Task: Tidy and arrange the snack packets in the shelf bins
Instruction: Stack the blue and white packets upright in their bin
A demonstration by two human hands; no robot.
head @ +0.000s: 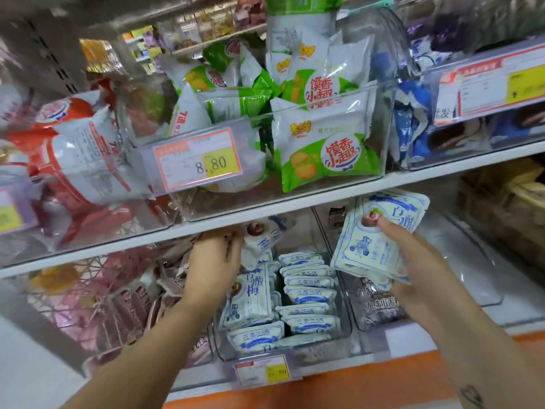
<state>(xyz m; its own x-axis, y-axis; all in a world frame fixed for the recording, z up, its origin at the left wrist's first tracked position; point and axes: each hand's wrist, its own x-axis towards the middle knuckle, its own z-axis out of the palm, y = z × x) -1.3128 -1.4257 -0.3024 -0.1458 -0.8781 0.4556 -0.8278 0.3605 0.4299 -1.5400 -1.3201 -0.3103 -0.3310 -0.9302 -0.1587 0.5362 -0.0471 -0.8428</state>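
On the upper white shelf board (295,203), a clear plastic bin (380,119) of green-and-white snack packets (327,154) sits between a bin of red-and-white packets (79,149) on its left and blue-and-white packets (410,125) on its right. Below, a clear bin (348,326) holds rows of white-and-blue packets (309,293).

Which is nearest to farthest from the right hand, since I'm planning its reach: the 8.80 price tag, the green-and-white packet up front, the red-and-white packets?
From the right hand, in the head view:
1. Green-and-white packet, upper shelf, directly above.
2. 8.80 price tag, centre-left bin front.
3. Red-and-white packets, far left bin.
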